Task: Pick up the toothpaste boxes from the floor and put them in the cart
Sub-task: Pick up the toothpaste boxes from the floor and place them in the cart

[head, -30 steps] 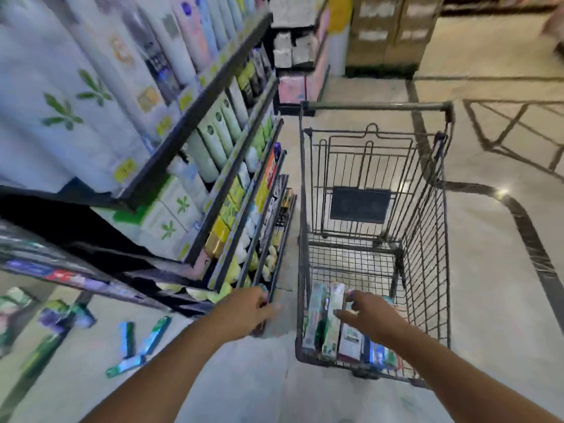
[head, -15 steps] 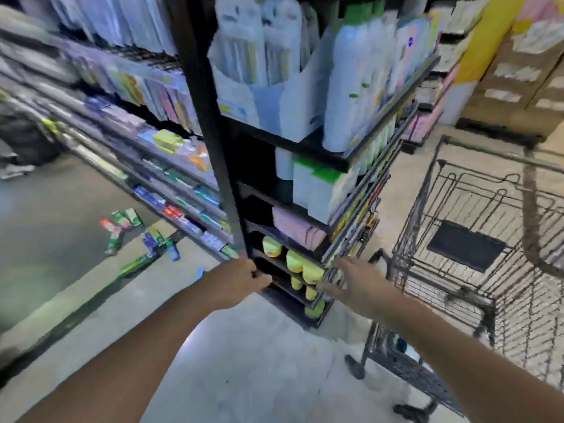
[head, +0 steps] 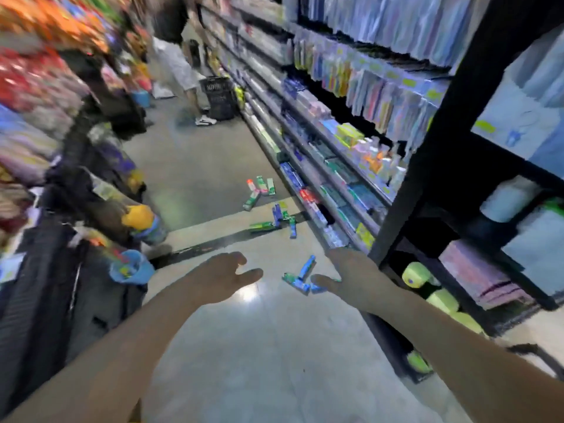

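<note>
Toothpaste boxes lie scattered on the aisle floor in three groups. The nearest blue and green boxes [head: 300,276] lie between my two hands. A second group of blue and green boxes [head: 279,221] sits farther up the aisle beside the shelf foot. The farthest, green and red boxes [head: 259,190] lie beyond that. My left hand [head: 222,277] hovers over the floor with relaxed fingers and holds nothing. My right hand [head: 345,273] reaches forward, empty, thumb stretched toward the nearest boxes. Of the cart only a dark bit of frame [head: 531,354] shows at the right edge.
Tall shelves of toothpaste and toothbrushes [head: 351,126] run along the right. Racks of clothes and bags [head: 61,209] crowd the left. Far up the aisle a person [head: 180,62] stands next to a black basket [head: 218,97]. Yellow-green rolls [head: 439,297] fill the low end shelf.
My view has swung left from the cart to the aisle. My right hand left the boxes in the cart. Both empty hands now reach toward the floor boxes.
</note>
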`<action>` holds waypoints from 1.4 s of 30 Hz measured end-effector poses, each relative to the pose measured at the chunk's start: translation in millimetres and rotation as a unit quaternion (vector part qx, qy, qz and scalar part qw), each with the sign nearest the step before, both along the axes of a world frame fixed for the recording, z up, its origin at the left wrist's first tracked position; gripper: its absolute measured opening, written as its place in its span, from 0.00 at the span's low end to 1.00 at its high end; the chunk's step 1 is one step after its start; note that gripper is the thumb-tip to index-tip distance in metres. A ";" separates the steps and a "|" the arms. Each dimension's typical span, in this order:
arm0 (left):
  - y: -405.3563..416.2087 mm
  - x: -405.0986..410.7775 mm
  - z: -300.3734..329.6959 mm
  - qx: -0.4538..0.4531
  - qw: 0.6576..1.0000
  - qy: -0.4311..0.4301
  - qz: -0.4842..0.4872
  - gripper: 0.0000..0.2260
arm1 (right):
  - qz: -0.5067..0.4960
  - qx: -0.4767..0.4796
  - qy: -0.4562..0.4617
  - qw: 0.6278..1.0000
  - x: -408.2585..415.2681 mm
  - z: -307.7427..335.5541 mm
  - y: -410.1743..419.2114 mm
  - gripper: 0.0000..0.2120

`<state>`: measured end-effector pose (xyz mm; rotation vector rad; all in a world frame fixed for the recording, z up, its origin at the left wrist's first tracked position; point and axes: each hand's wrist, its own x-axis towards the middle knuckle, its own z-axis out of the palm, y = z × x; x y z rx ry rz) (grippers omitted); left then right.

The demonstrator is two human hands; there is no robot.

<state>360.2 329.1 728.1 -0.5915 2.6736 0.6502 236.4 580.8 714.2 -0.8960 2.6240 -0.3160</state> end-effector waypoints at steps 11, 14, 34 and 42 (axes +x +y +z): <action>-101.6 -78.2 -8.9 -0.006 0.996 -0.001 0.090 0.30 | 0.093 -0.019 -0.034 0.995 -122.0 -14.5 -135.2 0.37; -128.4 -116.4 0.0 -0.014 0.995 -0.005 0.097 0.29 | 0.112 0.003 -0.016 0.994 -169.0 -3.4 -162.3 0.37; -359.1 -290.4 -10.5 0.015 0.990 -0.001 0.138 0.30 | 0.138 0.025 -0.010 0.990 -349.9 -20.4 -415.3 0.39; -514.6 -349.5 -10.7 -0.006 0.995 -0.019 0.096 0.32 | 0.107 0.036 -0.028 0.993 -393.8 -23.3 -555.3 0.37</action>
